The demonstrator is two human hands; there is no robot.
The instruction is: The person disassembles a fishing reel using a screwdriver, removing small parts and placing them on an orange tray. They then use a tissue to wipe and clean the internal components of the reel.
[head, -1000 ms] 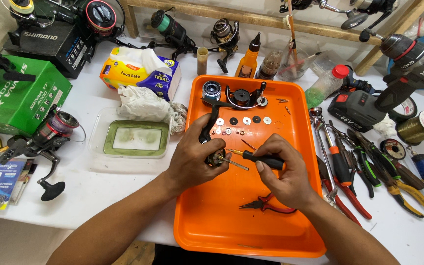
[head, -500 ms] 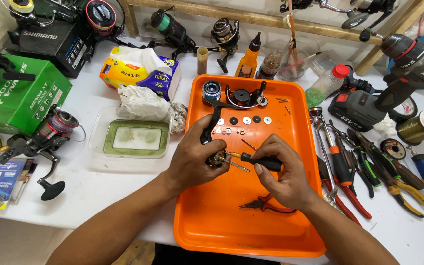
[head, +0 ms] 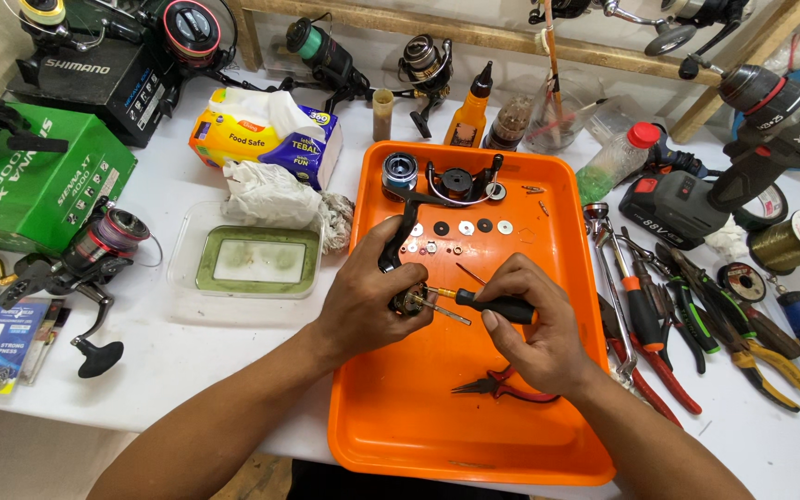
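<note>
Right now my left hand [head: 372, 301] is curled tight around a small reel part [head: 409, 302], holding it over the middle of the orange tray [head: 437, 417]. My right hand [head: 534, 324] has its fingers clamped on the black handle of a screwdriver [head: 493, 304], whose tip meets the part. Red-handled pliers [head: 502, 384] lie on the tray just below my right hand. Small washers [head: 460, 227] sit in a row toward the tray's far edge, near a reel body [head: 460, 183] and a blue spool [head: 400, 171]. More pliers [head: 687, 306] lie on the table beside the tray's right edge.
</note>
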